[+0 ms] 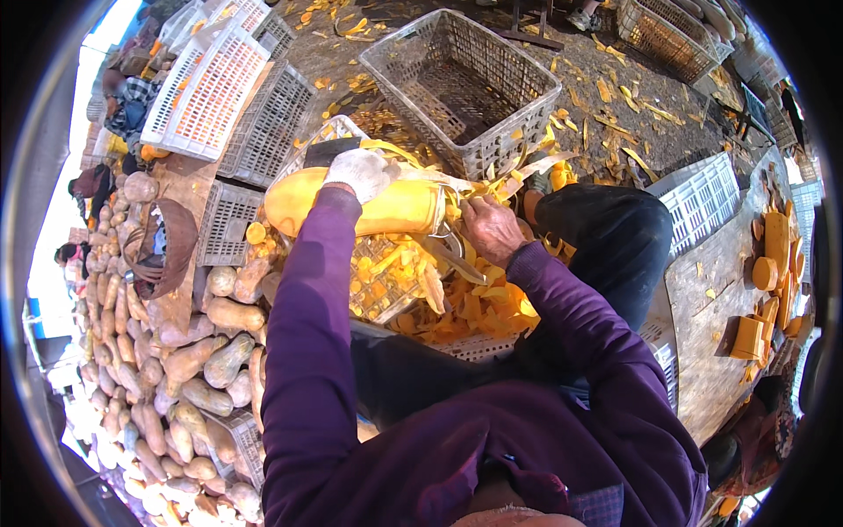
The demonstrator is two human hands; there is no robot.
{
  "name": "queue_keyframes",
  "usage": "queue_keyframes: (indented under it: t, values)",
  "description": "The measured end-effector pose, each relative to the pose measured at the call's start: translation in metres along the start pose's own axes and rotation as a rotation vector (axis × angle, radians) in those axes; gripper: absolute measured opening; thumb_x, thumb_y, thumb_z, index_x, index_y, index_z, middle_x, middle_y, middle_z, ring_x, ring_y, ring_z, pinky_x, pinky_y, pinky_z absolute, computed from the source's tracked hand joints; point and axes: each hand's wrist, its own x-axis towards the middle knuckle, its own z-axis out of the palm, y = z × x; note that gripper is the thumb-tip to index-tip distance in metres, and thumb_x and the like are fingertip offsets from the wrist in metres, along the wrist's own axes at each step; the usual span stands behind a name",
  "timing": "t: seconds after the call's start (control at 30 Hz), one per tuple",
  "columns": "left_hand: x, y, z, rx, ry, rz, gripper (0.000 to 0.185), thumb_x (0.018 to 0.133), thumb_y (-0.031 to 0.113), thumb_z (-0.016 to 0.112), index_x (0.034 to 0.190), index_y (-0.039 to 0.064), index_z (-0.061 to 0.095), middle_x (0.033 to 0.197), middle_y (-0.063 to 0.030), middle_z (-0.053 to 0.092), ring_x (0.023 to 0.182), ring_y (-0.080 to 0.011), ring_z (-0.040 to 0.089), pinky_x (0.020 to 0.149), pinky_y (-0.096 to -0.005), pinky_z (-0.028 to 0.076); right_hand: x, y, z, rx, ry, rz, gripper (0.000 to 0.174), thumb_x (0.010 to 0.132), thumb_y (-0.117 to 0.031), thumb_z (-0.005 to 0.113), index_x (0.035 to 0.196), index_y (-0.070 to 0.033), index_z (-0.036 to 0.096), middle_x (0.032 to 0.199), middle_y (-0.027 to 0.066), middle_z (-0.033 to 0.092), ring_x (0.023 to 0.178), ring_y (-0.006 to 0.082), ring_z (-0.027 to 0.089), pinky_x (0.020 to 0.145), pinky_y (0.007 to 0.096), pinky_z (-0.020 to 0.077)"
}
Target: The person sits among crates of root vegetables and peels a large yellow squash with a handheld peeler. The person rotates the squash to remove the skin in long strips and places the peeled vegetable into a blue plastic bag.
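A long orange squash (388, 207), its skin peeled off over most of its length, lies across in front of me. My left hand (362, 172), in a whitish glove, rests over its upper side. A dark flat piece (329, 151) sits just beyond this hand. My bare right hand (490, 225) is at the squash's right end with fingers curled; a thin metal loop, probably part of a peeler, shows beside the fingers, and the grip is partly hidden. Strips of peel (431, 286) hang below the squash, above a crate heaped with orange peelings (487, 300).
An open plastic crate (520, 125) stands ahead on the peel-strewn ground. Stacked white crates (204, 85) are at the left, with many unpeeled squashes (234, 314) piled below. Cut squash pieces (765, 273) lie on a board (705, 329) at the right. Other people are at the far left.
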Motion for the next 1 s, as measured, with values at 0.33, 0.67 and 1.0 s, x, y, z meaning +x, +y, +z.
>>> queue_keyframes:
  t: [0.33, 0.67, 1.0]
  values:
    - [-0.004, 0.007, 0.007, 0.103, -0.006, 0.047, 0.036, 0.105, 0.04, 0.041, 0.119, 0.026, 0.071, 0.107, -0.0101, 0.073, 0.1, -0.0301, 0.072, 0.078, -0.0477, 0.058, -0.027, 0.013, 0.037, 0.179, 0.11, 0.045, 0.018, 0.083, -0.014, 0.068, 0.095, -0.004, 0.06, 0.087, 0.0118, 0.06, 0.086, 0.0332, 0.061, 0.073, 0.0447, 0.0533]
    - [-0.004, 0.0, 0.04, 0.111, 0.168, -0.018, 0.042, 0.102, 0.043, 0.049, 0.092, 0.013, 0.077, 0.086, -0.011, 0.075, 0.086, -0.0311, 0.073, 0.074, -0.0479, 0.057, -0.002, -0.015, 0.021, 0.056, 0.024, -0.02, 0.025, 0.082, -0.017, 0.068, 0.1, -0.001, 0.062, 0.091, 0.0145, 0.063, 0.089, 0.0331, 0.065, 0.073, 0.0445, 0.0554]
    - [-0.007, -0.003, 0.035, -0.098, 0.131, -0.063, 0.051, 0.101, 0.052, 0.048, 0.094, 0.011, 0.077, 0.089, -0.0196, 0.074, 0.09, -0.0387, 0.071, 0.083, -0.0504, 0.055, -0.011, 0.006, 0.011, 0.145, -0.058, 0.179, 0.022, 0.084, -0.012, 0.061, 0.1, 0.003, 0.063, 0.097, 0.02, 0.065, 0.09, 0.0383, 0.067, 0.073, 0.047, 0.0554]
